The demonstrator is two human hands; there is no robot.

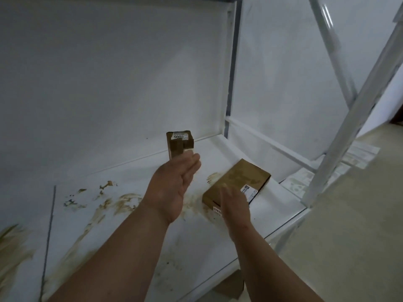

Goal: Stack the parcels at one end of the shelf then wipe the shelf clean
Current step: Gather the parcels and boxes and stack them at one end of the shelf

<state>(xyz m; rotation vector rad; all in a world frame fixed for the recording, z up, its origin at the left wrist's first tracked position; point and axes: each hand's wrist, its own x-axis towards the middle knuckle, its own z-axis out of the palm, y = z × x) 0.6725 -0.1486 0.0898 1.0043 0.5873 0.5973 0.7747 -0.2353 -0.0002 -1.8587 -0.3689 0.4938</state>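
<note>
A small brown parcel [180, 144] with a white label stands on end near the back of the white shelf [220, 155]. My left hand [174, 184] reaches up to it, palm turned right, straight fingers against its lower end; they hide the parcel's base. A flat brown parcel [239, 179] lies near the shelf's right end. My right hand [235, 208] rests on its near corner with fingers laid flat. Brown smears [122, 203] cover the shelf's left and middle.
White wall panels close the back of the shelf. A white upright post [232, 68] stands at the rear right corner, and slanted white bars [353, 131] cross at the right. A piece of cardboard [231, 284] lies below the shelf's front edge. Pale floor [349, 236] spreads to the right.
</note>
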